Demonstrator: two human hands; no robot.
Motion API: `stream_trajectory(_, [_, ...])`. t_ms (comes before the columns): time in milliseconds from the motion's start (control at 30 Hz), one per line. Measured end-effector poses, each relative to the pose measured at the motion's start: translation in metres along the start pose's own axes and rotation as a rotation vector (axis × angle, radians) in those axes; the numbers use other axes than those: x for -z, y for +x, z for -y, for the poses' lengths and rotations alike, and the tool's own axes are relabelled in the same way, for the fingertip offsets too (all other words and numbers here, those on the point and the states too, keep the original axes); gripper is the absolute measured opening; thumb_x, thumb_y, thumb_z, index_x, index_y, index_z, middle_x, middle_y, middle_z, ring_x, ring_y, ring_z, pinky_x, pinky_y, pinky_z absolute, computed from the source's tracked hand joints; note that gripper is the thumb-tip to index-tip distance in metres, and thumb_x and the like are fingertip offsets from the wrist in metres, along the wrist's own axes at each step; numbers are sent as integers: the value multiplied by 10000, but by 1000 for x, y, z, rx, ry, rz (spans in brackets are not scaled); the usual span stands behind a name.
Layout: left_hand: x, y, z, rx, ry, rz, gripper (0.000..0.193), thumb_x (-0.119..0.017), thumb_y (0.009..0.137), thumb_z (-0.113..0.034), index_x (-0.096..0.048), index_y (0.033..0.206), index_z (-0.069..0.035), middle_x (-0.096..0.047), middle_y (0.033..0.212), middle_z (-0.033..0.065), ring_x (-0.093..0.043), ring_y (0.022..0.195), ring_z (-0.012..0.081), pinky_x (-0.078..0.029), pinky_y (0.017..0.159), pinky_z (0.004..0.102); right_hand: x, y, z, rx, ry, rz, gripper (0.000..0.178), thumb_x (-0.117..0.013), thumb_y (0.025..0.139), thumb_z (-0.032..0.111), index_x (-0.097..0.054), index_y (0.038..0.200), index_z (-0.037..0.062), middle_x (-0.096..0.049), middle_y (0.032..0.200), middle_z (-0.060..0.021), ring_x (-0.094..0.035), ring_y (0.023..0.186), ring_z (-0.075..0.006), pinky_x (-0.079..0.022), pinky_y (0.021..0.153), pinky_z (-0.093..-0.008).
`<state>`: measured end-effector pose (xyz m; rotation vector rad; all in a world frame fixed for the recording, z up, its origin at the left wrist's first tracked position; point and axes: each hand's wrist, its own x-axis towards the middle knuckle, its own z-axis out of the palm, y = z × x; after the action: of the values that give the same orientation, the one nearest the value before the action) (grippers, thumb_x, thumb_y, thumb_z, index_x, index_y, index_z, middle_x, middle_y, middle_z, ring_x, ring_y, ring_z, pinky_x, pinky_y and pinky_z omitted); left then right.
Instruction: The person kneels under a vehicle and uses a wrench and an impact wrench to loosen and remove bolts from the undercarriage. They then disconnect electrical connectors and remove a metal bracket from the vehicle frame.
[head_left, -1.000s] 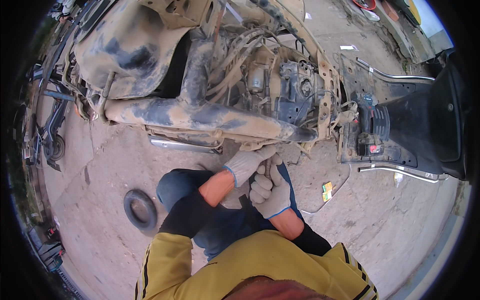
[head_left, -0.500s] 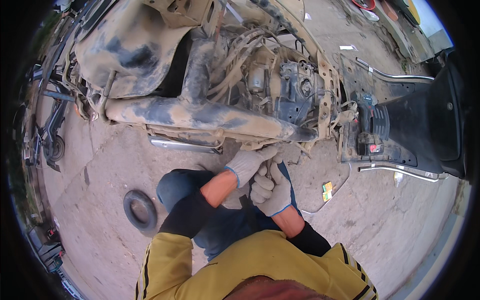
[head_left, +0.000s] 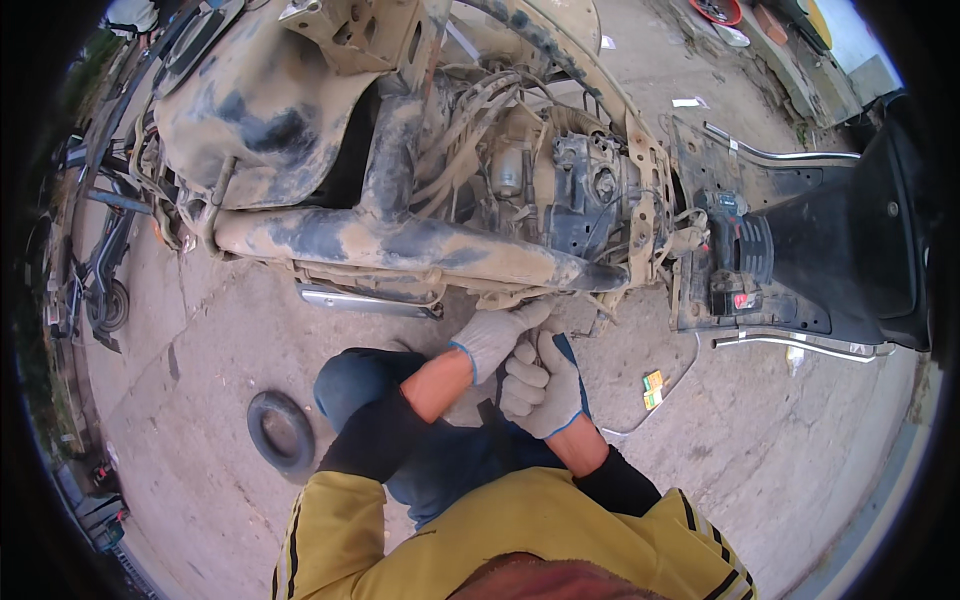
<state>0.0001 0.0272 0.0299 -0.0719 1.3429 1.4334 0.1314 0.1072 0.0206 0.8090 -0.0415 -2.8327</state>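
A dusty vehicle frame tube (head_left: pixel 400 243), brown over black, runs across in front of me. Just below its right half, my left hand (head_left: pixel 492 338) in a grey-white glove reaches up to the frame's underside. Its thumb stretches right, while the other fingers curl out of sight, and what they grip is hidden. Close beside it on the right, my right hand (head_left: pixel 545 392), gloved alike, is closed in a fist with the thumb up. Something thin seems to be in this fist, too hidden to name.
Hoses and an engine block (head_left: pixel 590 195) sit behind the tube. A cordless drill (head_left: pixel 725 215) lies on a dark floor panel (head_left: pixel 800 310) at right. On the ground are a small tyre (head_left: pixel 281 432), a yellow-green packet (head_left: pixel 653 389) and a thin pale cable (head_left: pixel 690 375).
My right hand has drawn slightly down, its thumb now apart from the left hand. My left hand stays by the frame's underside. The whole view has shifted a little.
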Motion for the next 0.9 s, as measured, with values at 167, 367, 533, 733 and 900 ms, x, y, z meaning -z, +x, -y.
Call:
stream_trajectory(167, [4, -1, 6, 140, -55, 1, 333, -593, 1093, -331, -686, 1223, -39, -743, 972, 83, -660, 690, 149, -542, 639, 256, 4, 7, -11, 113, -360, -185, 356, -511, 1117, 477, -566, 1001, 145, -425, 651, 66, -358, 487, -77, -254, 453, -263])
stream_trajectory(367, [0, 6, 2, 119, 116, -44, 364, -596, 1094, -322, -635, 1322, -41, -750, 1053, 95, -686, 810, 167, -564, 704, 290, -8, 7, -17, 288, -553, -311, 213, -529, 1114, 317, -601, 1126, 117, -477, 741, 45, -383, 531, -65, -296, 461, -257])
stream_trajectory(533, [13, 12, 17, 86, -310, 124, 392, -580, 1102, -300, -613, 1397, -43, -743, 1128, 102, -675, 887, 180, -563, 729, 305, 7, 10, 2, -91, 103, 185, 450, -540, 1072, 566, -579, 927, 142, -326, 619, 75, -258, 470, -76, -199, 444, -274])
stream_trajectory(733, [10, 5, 11, 66, -45, 12, 343, -588, 1100, -288, -656, 1334, -47, -749, 1084, 83, -664, 885, 160, -549, 782, 280, -11, 12, -17, 364, -825, -512, 256, -563, 1103, 354, -614, 1000, 125, -434, 652, 62, -374, 494, -94, -304, 453, -263])
stream_trajectory(900, [9, 9, 7, 58, 148, 13, 348, -603, 1093, -317, -682, 1290, -41, -756, 1036, 79, -667, 872, 141, -547, 787, 275, -6, 11, -5, 191, -452, -372, 404, -547, 1099, 498, -567, 883, 156, -356, 607, 68, -320, 461, -74, -247, 442, -257])
